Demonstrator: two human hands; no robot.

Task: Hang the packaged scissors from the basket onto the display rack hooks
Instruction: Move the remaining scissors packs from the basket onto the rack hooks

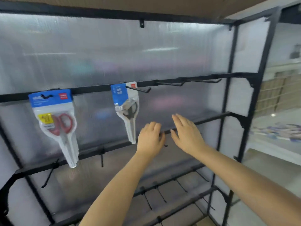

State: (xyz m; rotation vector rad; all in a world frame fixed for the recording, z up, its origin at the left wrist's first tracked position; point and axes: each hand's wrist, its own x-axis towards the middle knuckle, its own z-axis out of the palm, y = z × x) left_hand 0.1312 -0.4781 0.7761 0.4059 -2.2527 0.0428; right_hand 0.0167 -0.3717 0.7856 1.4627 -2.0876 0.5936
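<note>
Against frosted panels, you are raising both empty, loose-fingered hands, left hand [150,138] and right hand [187,132], risking knocking the twisted scissors pack [127,110] off its hook [140,89].

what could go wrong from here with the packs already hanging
1. The grey-handled scissors pack hangs twisted on its hook; the left hand, close beside its tip, might knock it loose.
2. Both hands are empty, right hand too, and bare hooks point outward, so a hurried reach could snag.

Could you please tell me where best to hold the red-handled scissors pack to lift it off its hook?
Probably pinch the blue card header of the red-handled scissors pack from the front, then draw it toward you: the black hook passes through there.
</note>
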